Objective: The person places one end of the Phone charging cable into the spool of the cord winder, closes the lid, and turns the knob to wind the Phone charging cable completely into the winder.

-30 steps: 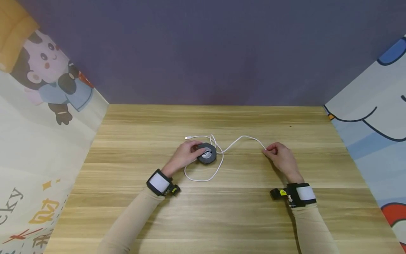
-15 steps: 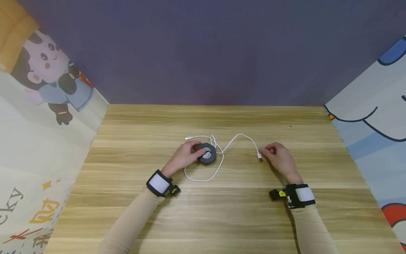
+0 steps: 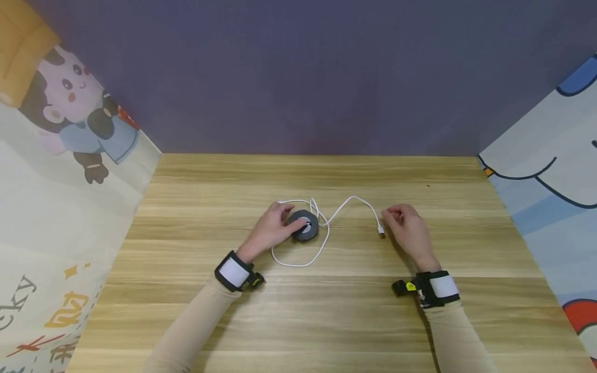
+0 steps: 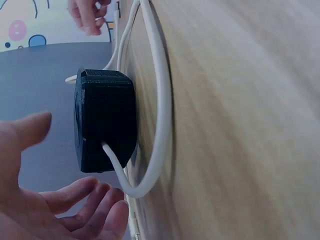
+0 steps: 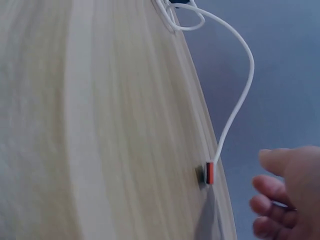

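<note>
- Two hands are working at the middle of the wooden table point(image 3: 326, 311): your left hand point(image 3: 272, 228) is hovering beside the black round cable reel point(image 3: 305, 226), fingers relaxed and spread, holding nothing in the left wrist view.
- Your right hand point(image 3: 404, 226) is sitting at centre right with fingers loosely bent, gripping nothing; the plug point(image 3: 381, 232) at the end of the white cable point(image 3: 354, 202) is lying on the wood just beside it, apart from the fingertips.
- You are risking a drag: with the reel point(image 4: 104, 122) not pinned down, any pull on the cable will probably be sliding the whole reel across the table instead of moving cable.
- You are also looking at a snag. The cable is crossing over itself in small loops just above and right of the reel, and a wide loop is curving below it; a sharp tug could be tightening those crossings into a knot.
- Pinching the plug point(image 5: 209, 173) could be going wrong too: it is small and lying flat, so fingers may be nudging it away rather than lifting it.
- The short free end point(image 3: 282, 202) at the upper left of the reel is lying close to your left hand, so it could be getting trapped under your fingers.
</note>
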Available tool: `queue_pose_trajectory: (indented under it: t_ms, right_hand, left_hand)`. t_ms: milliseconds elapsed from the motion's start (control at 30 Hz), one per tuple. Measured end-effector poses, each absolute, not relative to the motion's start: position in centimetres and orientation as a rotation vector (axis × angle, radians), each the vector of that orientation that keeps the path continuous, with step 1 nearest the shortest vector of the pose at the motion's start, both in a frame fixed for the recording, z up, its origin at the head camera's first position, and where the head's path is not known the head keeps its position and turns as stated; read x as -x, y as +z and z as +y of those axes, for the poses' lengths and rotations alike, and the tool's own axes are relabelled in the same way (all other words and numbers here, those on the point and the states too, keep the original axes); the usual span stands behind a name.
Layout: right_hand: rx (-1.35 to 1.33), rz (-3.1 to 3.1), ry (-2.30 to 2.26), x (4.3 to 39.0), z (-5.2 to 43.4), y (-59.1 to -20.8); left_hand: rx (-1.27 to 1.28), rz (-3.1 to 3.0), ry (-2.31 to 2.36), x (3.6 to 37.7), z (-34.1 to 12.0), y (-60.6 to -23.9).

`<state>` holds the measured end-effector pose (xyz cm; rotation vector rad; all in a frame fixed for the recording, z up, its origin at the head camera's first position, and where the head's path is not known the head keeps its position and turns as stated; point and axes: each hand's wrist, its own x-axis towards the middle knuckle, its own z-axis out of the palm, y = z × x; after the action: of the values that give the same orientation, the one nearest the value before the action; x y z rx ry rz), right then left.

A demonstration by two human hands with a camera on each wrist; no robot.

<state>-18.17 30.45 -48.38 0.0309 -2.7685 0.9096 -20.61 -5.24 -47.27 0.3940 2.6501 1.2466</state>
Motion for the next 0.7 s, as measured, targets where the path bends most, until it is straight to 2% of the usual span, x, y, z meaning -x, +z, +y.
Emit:
queue_pose_trajectory:
  t_ms: [267, 700]
  right_hand:
    - [-0.186, -2.595, 0.922, 18.3, 29.1, -48.9]
    - [-0.387, -2.601, 0.915, 17.9, 26.4, -48.9]
  left_hand:
    - [-0.547, 2.763, 1.069, 20.2, -3.8, -46.6]
    - [-0.738, 2.998, 0.506, 19.7, -1.6, -46.3]
